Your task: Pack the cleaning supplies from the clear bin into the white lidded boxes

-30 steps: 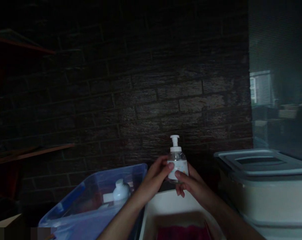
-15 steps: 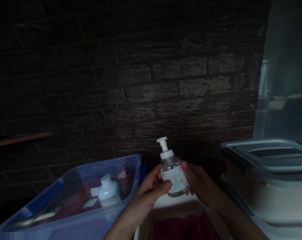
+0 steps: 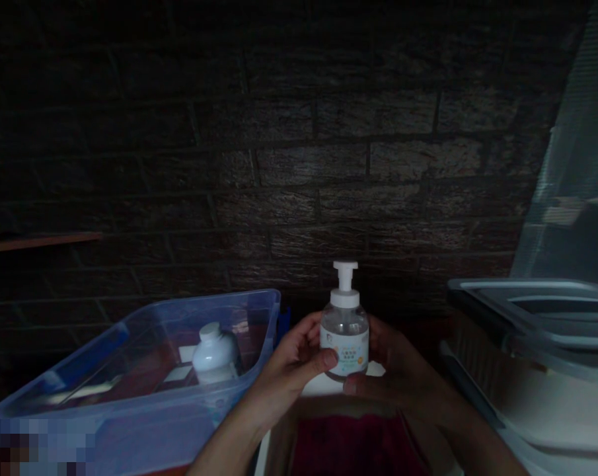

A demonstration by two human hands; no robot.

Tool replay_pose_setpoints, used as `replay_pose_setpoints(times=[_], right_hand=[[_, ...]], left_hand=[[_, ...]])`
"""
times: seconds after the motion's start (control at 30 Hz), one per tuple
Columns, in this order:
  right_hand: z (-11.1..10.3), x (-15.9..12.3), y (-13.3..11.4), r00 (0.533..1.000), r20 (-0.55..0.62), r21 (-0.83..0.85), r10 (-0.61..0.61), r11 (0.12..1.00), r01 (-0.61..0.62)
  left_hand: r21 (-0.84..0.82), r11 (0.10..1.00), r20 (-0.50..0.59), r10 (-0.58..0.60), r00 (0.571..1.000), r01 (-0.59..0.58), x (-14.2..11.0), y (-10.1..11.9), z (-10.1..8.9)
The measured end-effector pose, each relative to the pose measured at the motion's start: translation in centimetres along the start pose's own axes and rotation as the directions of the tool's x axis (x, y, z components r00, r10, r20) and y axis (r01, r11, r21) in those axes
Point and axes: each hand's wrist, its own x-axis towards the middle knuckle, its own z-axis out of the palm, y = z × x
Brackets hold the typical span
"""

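A clear pump bottle [image 3: 345, 340] with a white pump top and a printed white label is held upright in front of me. My left hand [image 3: 299, 357] grips it from the left, thumb across the label's lower left. On the right side, my right hand [image 3: 385, 360] is wrapped round the bottle, its thumb near the base and its other fingers partly hidden behind. Beneath both hands, dark red cloth [image 3: 355, 446] lies in a pale open container [image 3: 323, 385].
At the left stands a bluish clear plastic bin [image 3: 154, 430] holding a white capped bottle [image 3: 215, 354] and flat items. Stacked lidded storage boxes [image 3: 551, 390] stand at the right. A dark brick wall [image 3: 279, 158] rises behind, with a thin reddish ledge [image 3: 41, 242] at far left.
The pump bottle has gone from tilted left to upright, its label now facing me. My right thumb has shifted from the bottle's upper side down to its base.
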Motion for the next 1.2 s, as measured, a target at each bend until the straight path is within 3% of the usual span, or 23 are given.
replay_pose_setpoints(times=[0.2, 0.43, 0.63, 0.83, 0.97, 1.07, 1.2], right_hand=[[-0.2, 0.2, 0.8, 0.997, -0.057, 0.003, 0.050, 0.999, -0.050], [-0.1, 0.3, 0.2, 0.998, -0.058, 0.217, 0.024, 0.976, -0.011], [0.0, 0.2, -0.4, 0.994, -0.104, 0.094, 0.044, 0.995, -0.034], [0.7, 0.1, 0.7, 0.994, -0.109, -0.061, -0.022, 0.998, 0.016], [1.1, 0.2, 0.5, 0.982, -0.180, -0.237, -0.052, 0.971, 0.008], [1.3, 0.1, 0.4, 0.980, -0.198, -0.150, -0.005, 0.988, -0.025], [1.7, -0.2, 0.4, 0.987, -0.157, 0.007, 0.030, 1.000, -0.029]], left_hand=[[0.063, 0.998, -0.019, -0.013, 1.000, 0.014, 0.2, -0.1, 0.2], [0.067, 0.998, -0.040, -0.009, 0.999, 0.012, 0.6, 0.3, 0.0], [-0.060, 0.995, -0.056, -0.083, 0.995, 0.079, 0.8, 0.6, 0.4], [0.085, 0.996, -0.135, -0.005, 0.991, 0.016, 1.4, 1.0, 1.2], [0.213, 0.977, -0.072, 0.026, 0.997, -0.010, 1.1, 1.8, 2.0], [0.220, 0.976, -0.056, 0.019, 0.998, -0.006, 0.5, 2.4, 2.3], [0.042, 0.994, -0.084, -0.098, 0.992, 0.101, -0.1, 2.8, 2.2]])
